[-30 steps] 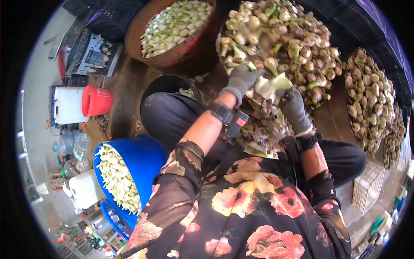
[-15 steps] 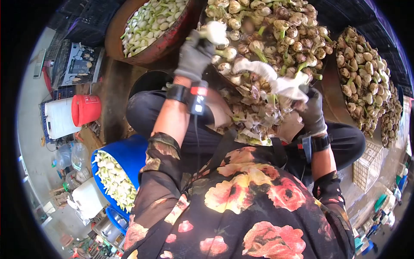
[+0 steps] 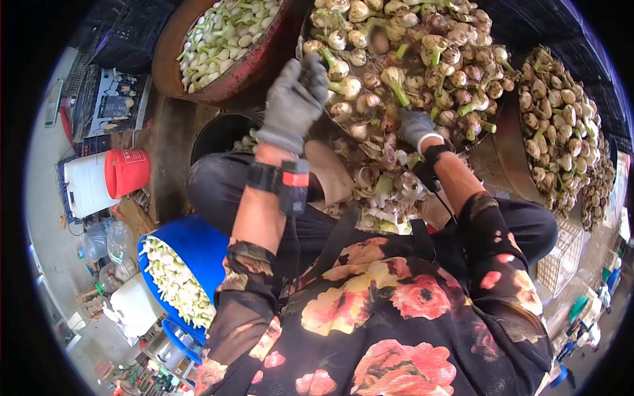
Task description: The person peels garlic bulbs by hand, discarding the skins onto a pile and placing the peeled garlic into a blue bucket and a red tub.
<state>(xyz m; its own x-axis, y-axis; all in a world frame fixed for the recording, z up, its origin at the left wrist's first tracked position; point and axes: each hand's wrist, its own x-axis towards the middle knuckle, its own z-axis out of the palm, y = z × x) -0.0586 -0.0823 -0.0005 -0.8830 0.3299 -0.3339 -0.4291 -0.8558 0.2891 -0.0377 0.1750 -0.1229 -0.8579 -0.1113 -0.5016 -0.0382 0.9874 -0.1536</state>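
My left hand [image 3: 294, 102], in a grey glove with dark fingertips, is raised at the left edge of the garlic pile. Its fingers are half curled with a gap to the thumb, and no bulb shows in it. My right hand [image 3: 417, 127], also gloved, reaches into the near part of the pile of soil-stained garlic bulbs [image 3: 456, 72]. Its fingertips are at the end of a green stem [image 3: 400, 96] of a garlic bulb [image 3: 393, 75], partly hidden among bulbs. Loose peeled skins [image 3: 383, 181] lie heaped below, between my legs.
A rusty red tub [image 3: 234, 82] of peeled white garlic stands at upper left. Beside my knee is a black bucket [image 3: 210, 135]. A tipped blue barrel [image 3: 191, 241] holds trimmed pieces. More bulbs [image 3: 561, 125] are piled at right, near a white crate [image 3: 561, 254]. A red bucket [image 3: 129, 173] sits left.
The white bulb is gone from my left hand. My right hand has moved left and forward from the pale, blurred strips of skin at the right into the bulbs.
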